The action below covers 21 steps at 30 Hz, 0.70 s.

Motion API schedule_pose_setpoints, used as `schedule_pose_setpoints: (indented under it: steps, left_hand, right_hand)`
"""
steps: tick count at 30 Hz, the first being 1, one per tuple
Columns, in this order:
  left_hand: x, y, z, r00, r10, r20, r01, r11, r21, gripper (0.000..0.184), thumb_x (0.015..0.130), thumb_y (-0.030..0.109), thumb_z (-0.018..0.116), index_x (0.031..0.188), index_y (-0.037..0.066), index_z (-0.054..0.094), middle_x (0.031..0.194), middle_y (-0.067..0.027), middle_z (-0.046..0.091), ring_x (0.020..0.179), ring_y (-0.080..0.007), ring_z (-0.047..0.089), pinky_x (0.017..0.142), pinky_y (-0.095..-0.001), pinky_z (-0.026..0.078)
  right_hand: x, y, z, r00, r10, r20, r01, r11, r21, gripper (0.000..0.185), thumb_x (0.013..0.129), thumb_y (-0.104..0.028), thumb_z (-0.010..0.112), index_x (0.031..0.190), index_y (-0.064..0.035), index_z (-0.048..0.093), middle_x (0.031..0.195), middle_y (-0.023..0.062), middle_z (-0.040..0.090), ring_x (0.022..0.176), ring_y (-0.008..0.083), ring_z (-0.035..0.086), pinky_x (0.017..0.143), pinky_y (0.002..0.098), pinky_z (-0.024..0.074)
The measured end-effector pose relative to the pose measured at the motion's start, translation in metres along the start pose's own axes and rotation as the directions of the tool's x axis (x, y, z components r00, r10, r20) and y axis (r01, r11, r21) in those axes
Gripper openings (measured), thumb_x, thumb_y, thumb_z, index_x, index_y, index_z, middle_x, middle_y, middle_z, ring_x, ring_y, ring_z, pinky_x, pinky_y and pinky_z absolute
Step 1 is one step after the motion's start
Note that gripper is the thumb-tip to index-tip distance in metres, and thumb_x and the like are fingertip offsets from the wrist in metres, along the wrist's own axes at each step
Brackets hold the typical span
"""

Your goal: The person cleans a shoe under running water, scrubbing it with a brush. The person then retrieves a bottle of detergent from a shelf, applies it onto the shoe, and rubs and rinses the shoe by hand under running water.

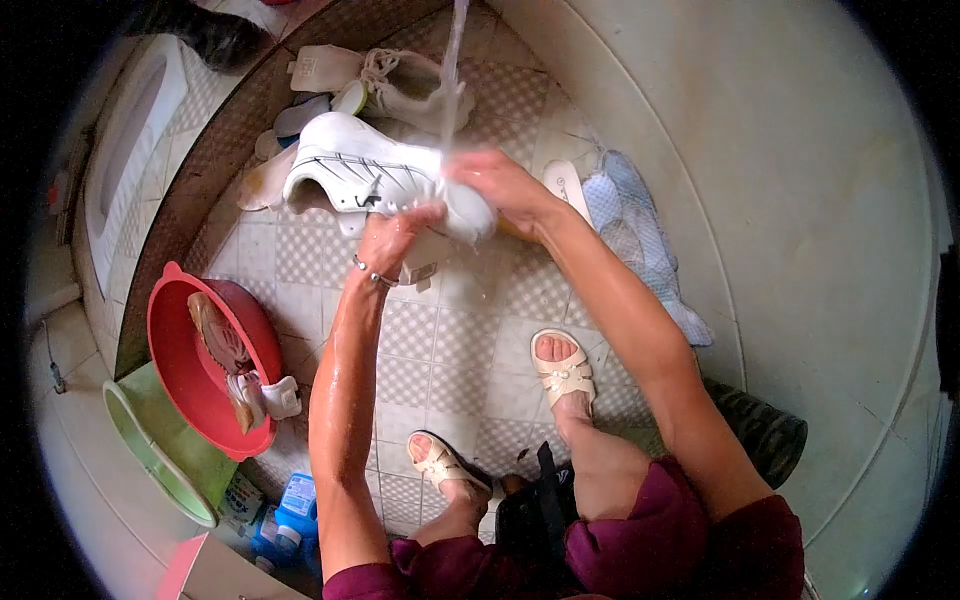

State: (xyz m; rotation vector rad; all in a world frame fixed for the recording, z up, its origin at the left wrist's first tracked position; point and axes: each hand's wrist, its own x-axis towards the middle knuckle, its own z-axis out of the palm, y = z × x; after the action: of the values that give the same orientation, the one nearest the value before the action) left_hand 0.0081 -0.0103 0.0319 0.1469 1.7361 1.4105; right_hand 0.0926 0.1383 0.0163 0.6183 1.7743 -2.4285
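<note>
A wet white sneaker [365, 165] with dark stripes lies tilted on its side in the air, its toe towards the right. My left hand [400, 230] is closed on its lower edge near the middle, with a bracelet at the wrist. Over the toe lies my right hand [500, 185], touching the shoe; its fingers are blurred by motion and spray. A yellowish edge [522, 231] shows beneath this hand, too hidden to name. The stream of water [452, 75] falls from above onto the shoe between the hands.
Behind the sneaker sits another pale laced shoe [415, 85]. A red basin [165, 340] holding shoes, a green basin [155, 455] and blue bottles [297, 505] stand at left. An insole [567, 188] and a wet checked cloth [640, 235] lie along the right wall.
</note>
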Motion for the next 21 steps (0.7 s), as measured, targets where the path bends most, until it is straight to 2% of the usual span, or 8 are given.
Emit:
schedule_pose_setpoints:
  steps: [2, 6, 8, 10, 15, 17, 20, 21]
  left_hand:
    - [-0.001, -0.001, 0.000, 1.000, 0.021, 0.007, -0.020, 0.996, -0.085, 0.020, 0.070, 0.005, 0.065, 0.090, 0.000, 0.062, 0.082, -0.0056, 0.062, 0.073, -0.0158, 0.057, 0.068, -0.0279, 0.046]
    - [0.000, -0.005, -0.005, 0.996, 0.063, 0.068, -0.049, 0.982, -0.182, 0.027, 0.072, 0.003, 0.063, 0.098, -0.001, 0.059, 0.090, -0.0055, 0.060, 0.078, -0.0166, 0.057, 0.071, -0.0278, 0.046]
    - [-0.002, -0.007, -0.005, 0.996, 0.046, 0.076, -0.033, 0.986, -0.161, 0.024, 0.073, 0.004, 0.063, 0.096, -0.002, 0.060, 0.088, -0.0056, 0.061, 0.077, -0.0169, 0.058, 0.071, -0.0281, 0.047]
    - [-0.012, -0.001, -0.002, 0.992, -0.117, 0.046, 0.112, 0.988, 0.103, 0.022, 0.073, 0.005, 0.063, 0.094, -0.003, 0.060, 0.086, -0.0061, 0.062, 0.077, -0.0167, 0.058, 0.070, -0.0283, 0.047]
    - [-0.012, 0.002, 0.004, 0.998, -0.022, 0.066, 0.024, 1.000, -0.016, 0.028, 0.073, 0.006, 0.064, 0.098, -0.004, 0.058, 0.089, -0.0089, 0.062, 0.079, -0.0196, 0.059, 0.073, -0.0318, 0.047]
    - [-0.011, 0.000, 0.001, 0.998, -0.029, 0.058, 0.035, 0.994, -0.100, 0.029, 0.073, 0.005, 0.064, 0.100, -0.003, 0.057, 0.090, -0.0091, 0.061, 0.080, -0.0202, 0.059, 0.074, -0.0326, 0.047]
    - [-0.014, -0.002, -0.002, 0.998, -0.042, 0.047, 0.052, 0.969, -0.241, 0.034, 0.074, 0.004, 0.063, 0.106, -0.003, 0.054, 0.097, -0.0097, 0.060, 0.085, -0.0216, 0.058, 0.077, -0.0342, 0.046]
    - [-0.017, -0.003, -0.002, 0.998, -0.043, 0.053, 0.055, 0.968, -0.245, 0.034, 0.074, 0.004, 0.063, 0.106, -0.003, 0.054, 0.097, -0.0096, 0.060, 0.085, -0.0218, 0.058, 0.078, -0.0339, 0.046]
  right_hand:
    - [-0.012, 0.004, 0.001, 0.996, -0.086, 0.028, 0.075, 0.956, 0.282, 0.032, 0.083, -0.024, 0.058, 0.099, 0.0027, 0.059, 0.093, 0.0043, 0.060, 0.082, 0.0092, 0.053, 0.073, 0.0242, 0.0432]
    - [-0.016, 0.006, 0.002, 0.996, -0.089, -0.007, 0.086, 0.934, 0.346, 0.034, 0.082, -0.026, 0.059, 0.101, 0.0027, 0.058, 0.097, 0.0048, 0.059, 0.083, 0.0106, 0.054, 0.075, 0.0243, 0.0437]
    - [0.000, 0.015, 0.003, 0.992, -0.020, -0.122, 0.035, 0.992, 0.117, 0.033, 0.081, -0.027, 0.061, 0.095, 0.0025, 0.060, 0.092, 0.0044, 0.060, 0.080, 0.0108, 0.053, 0.072, 0.0236, 0.0432]
    - [0.022, 0.014, 0.005, 0.993, 0.060, -0.106, -0.058, 0.998, 0.025, 0.029, 0.083, -0.023, 0.059, 0.097, 0.0025, 0.060, 0.094, 0.0055, 0.060, 0.084, 0.0101, 0.054, 0.073, 0.0240, 0.0441]
    - [0.020, 0.000, 0.007, 0.983, 0.164, -0.083, -0.169, 0.985, -0.048, 0.024, 0.085, -0.019, 0.057, 0.095, 0.0025, 0.061, 0.091, 0.0053, 0.061, 0.085, 0.0085, 0.053, 0.073, 0.0244, 0.0441]
    - [0.013, 0.020, -0.002, 0.986, -0.162, 0.048, 0.168, 0.956, -0.242, 0.029, 0.085, -0.017, 0.055, 0.105, 0.0031, 0.057, 0.100, 0.0068, 0.059, 0.092, 0.0090, 0.052, 0.079, 0.0246, 0.0425]
    - [-0.024, 0.018, 0.014, 0.940, -0.323, -0.112, 0.315, 0.945, -0.090, 0.039, 0.082, -0.016, 0.055, 0.113, 0.0071, 0.050, 0.103, 0.0086, 0.057, 0.093, 0.0094, 0.049, 0.082, 0.0231, 0.0393]
    - [-0.031, 0.016, 0.012, 0.984, -0.171, -0.047, 0.172, 0.985, 0.005, 0.051, 0.081, -0.011, 0.056, 0.126, 0.0059, 0.039, 0.115, 0.0100, 0.053, 0.105, 0.0102, 0.046, 0.091, 0.0235, 0.0350]
